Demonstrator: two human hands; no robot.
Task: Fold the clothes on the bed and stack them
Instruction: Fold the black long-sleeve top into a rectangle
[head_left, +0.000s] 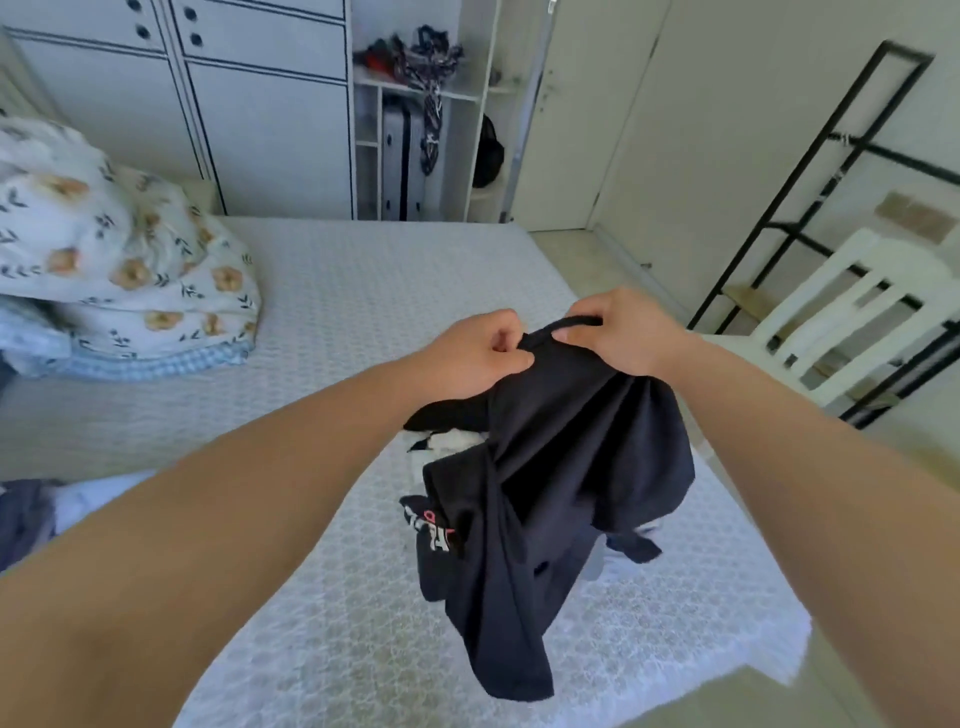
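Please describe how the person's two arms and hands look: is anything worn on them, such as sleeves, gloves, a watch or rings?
Both arms are bare along all of their visible length; no sleeve shows. The left hand and the right hand wear no gloves. No watch or bracelet shows at either wrist, and no ring on the visible fingers. No markings show.

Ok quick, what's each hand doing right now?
Left hand: closed, pinching the top edge of the dark navy fabric garment.
Right hand: closed, gripping the same edge.

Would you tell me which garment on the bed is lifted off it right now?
The black shirt, pinched at its top edge by both hands; the other clothes lie beneath it.
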